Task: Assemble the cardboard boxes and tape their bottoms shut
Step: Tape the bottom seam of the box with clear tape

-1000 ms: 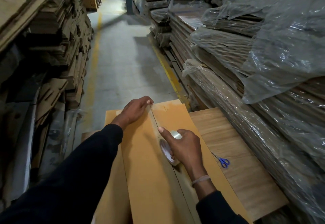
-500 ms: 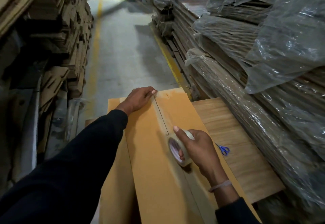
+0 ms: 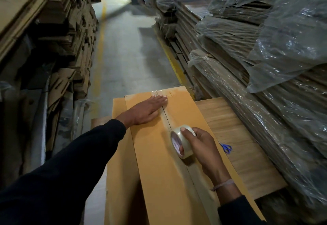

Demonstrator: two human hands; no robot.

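Note:
A long brown cardboard box [image 3: 155, 163] lies in front of me, its two flaps meeting at a centre seam. My left hand [image 3: 145, 109] rests flat on the left flap near the far end, fingertips beside the seam. My right hand [image 3: 200, 147] grips a roll of clear tape [image 3: 179, 140] standing on the seam at mid-length. A strip of clear tape [image 3: 165, 117] runs from the far edge of the box along the seam to the roll. A second flat brown cardboard piece [image 3: 118, 154] lies under the box on the left.
A wooden table top [image 3: 238, 145] carries the box; blue-handled scissors [image 3: 226, 147] lie on it right of my right hand. Plastic-wrapped stacks of flat cardboard [image 3: 247, 51] rise on the right, loose cardboard stacks [image 3: 67, 30] on the left. A concrete aisle [image 3: 127, 51] with yellow lines runs ahead.
My right hand has drawn the tape roll toward me along the seam, lengthening the strip. My left hand has gone from fingertips at the far edge to lying flat on the flap.

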